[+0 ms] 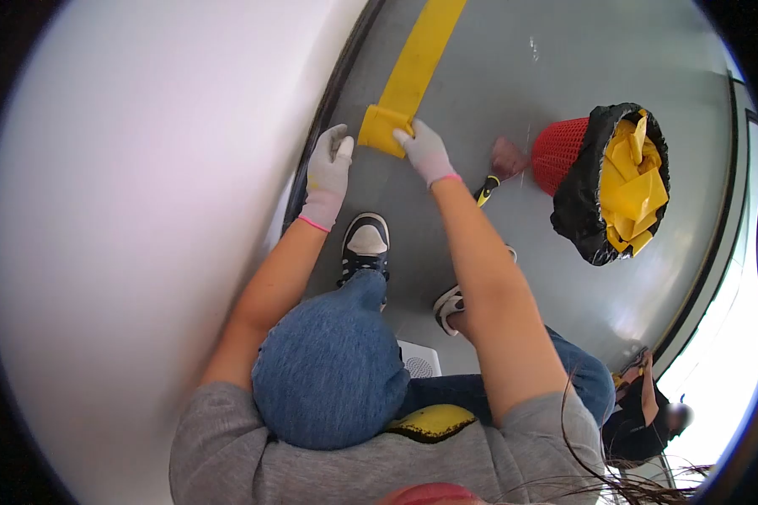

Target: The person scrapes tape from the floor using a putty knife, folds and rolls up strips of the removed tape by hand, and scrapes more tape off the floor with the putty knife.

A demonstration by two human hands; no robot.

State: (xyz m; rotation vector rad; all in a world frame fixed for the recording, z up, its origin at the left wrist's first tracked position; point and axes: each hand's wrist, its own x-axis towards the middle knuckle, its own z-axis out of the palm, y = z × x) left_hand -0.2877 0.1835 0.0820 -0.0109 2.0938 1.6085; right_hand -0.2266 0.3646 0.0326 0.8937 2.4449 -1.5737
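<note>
My right hand (pixel 427 153) has the yellow floor tape (pixel 417 67) pinched at the right edge of its near end, thumb on top, where the strip doubles over into a loose flap. My left hand (pixel 328 172) holds nothing: thumb and fingers are parted and half curled, near the flap's other edge but apart from it, close to the white wall (pixel 160 168). Both hands wear pale knit gloves. From the flap, the tape runs flat along the gray floor (pixel 472 76), beside the black baseboard (pixel 345 63) and away from me.

I judge it light, thin and bendy, more likely to crease or tear than to resist bending, with a tacky underside that could cling to the knit. The doubled-over end looks the best place to hold, one hand at each edge so the pull spreads across the width.

To my right, a scraper (pixel 488 189) with a yellow-and-black handle lies on the floor, just beside a red perforated basket (pixel 556 151). A black plastic liner (pixel 588 177) folds over the basket's rim, and inside it crumpled yellow tape scraps (pixel 632 189) are heaped up to the mouth.
</note>
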